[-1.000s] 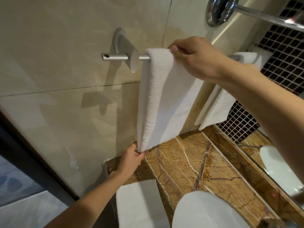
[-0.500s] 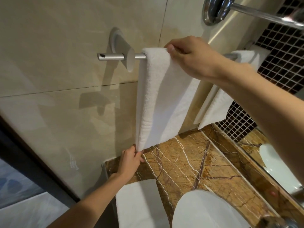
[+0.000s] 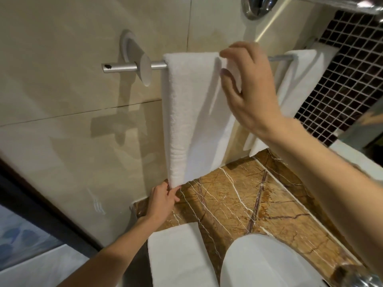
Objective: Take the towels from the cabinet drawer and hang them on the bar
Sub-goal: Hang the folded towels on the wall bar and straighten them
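Observation:
A white towel (image 3: pixel 192 112) hangs folded over the metal bar (image 3: pixel 124 67) on the beige tiled wall. My left hand (image 3: pixel 163 199) pinches the towel's lower left corner just above the counter. My right hand (image 3: pixel 250 88) hovers at the towel's top right edge with its fingers apart, holding nothing. A second white towel (image 3: pixel 298 79) hangs further right on the same bar. A third folded white towel (image 3: pixel 178 255) lies flat on the counter near its front edge.
The brown marble counter (image 3: pixel 238 199) runs below the bar, with a white basin (image 3: pixel 261 262) at the front right. A chrome rail (image 3: pixel 261 5) sticks out above. Dark mosaic tile (image 3: pixel 348 65) and a mirror edge stand at the right.
My right hand has let go of the towel's top fold and opened its fingers. My left hand still holds the lower corner, and the view has shifted a little.

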